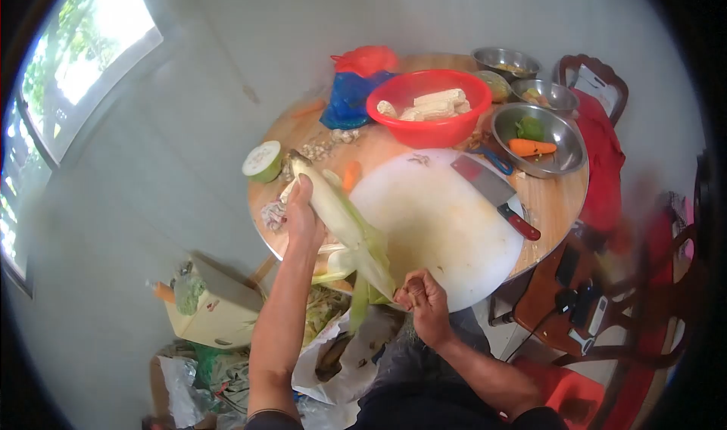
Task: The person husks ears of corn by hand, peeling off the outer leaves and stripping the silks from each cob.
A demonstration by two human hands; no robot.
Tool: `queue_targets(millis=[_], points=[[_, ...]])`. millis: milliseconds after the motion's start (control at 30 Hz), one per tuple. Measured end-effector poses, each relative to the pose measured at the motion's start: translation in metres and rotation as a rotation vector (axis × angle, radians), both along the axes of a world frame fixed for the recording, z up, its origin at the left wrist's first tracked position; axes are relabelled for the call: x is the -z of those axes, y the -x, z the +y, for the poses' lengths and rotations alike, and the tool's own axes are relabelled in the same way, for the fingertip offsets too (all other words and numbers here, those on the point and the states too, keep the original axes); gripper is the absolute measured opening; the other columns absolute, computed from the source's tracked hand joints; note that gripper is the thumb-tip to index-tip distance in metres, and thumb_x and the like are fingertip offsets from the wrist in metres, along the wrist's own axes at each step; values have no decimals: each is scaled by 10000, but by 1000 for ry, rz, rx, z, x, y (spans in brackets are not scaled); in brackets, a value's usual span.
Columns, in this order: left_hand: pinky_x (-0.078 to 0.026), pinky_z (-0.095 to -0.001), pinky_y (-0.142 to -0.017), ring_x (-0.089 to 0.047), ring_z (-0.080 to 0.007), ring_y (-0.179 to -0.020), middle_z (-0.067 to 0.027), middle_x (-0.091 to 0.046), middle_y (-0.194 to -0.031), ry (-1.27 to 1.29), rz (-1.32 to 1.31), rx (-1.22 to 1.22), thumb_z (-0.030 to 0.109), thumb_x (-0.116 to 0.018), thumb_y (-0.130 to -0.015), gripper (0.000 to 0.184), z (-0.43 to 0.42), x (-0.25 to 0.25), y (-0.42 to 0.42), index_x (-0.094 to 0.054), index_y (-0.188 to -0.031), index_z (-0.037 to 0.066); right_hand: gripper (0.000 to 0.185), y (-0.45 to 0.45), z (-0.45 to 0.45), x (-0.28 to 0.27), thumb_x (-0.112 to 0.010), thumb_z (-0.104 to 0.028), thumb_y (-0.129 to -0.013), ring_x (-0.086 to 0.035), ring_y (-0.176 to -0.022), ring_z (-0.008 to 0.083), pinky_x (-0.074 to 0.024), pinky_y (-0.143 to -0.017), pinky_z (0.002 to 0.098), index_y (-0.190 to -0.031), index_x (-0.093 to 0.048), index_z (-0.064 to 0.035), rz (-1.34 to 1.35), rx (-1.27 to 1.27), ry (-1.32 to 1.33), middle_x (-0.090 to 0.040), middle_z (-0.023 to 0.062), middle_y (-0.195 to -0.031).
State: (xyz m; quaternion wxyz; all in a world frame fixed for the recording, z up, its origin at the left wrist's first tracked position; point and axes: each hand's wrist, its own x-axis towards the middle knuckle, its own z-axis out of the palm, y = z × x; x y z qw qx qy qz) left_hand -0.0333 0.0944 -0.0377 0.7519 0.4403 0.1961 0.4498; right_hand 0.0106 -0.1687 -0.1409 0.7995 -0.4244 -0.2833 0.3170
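An ear of corn (333,214) in pale green husk slants over the left edge of the white round cutting board (424,218). My left hand (301,212) is wrapped round its upper part, thumb on top. At its lower end my right hand (424,301) is closed, fingers curled against the tip of the husk. Loose husk leaves (360,297) hang below the ear. On the board's right side lies a cleaver (485,182) with a red handle.
A red basin (432,131) holds peeled corn cobs (438,106). Steel bowls (560,154) stand at the right, one with a carrot (531,148). A cut gourd (263,162) sits on the left table edge. Below are a box (219,309) and a white bag (344,384).
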Motion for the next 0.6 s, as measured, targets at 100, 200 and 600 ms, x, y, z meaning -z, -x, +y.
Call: queue_targets(millis=[100, 200, 600], points=[[-565, -448, -905, -656, -255, -1007, -147, -643, -1144, 4, -40, 88, 267, -492, -1094, 350, 8, 9, -3, -520, -1289, -23, 332, 6, -6, 7, -501, -337, -1108, -459, -707, 91, -440, -685, 283, -965, -528, -38, -131, 4, 60, -503, 4, -752], [-552, -407, -917, -647, -230, -1028, -131, -638, -1163, -143, -77, 178, 280, -533, -1077, 390, 7, 13, 0, -506, -1337, -8, 280, 3, -5, 3, -497, -270, -1106, -572, -770, 119, -494, -750, 300, -1030, -569, -11, -290, -129, 209, -607, 46, -818], [-421, -330, -1061, -539, -187, -1228, -103, -562, -1335, -681, 244, 256, 406, -660, -1006, 644, -81, -13, 1, -454, -1444, -18, 383, -74, 48, -150, -760, -240, -933, -667, -971, 197, -524, -901, 331, -1216, -667, 2, -741, 304, -32, -693, 111, -1019]])
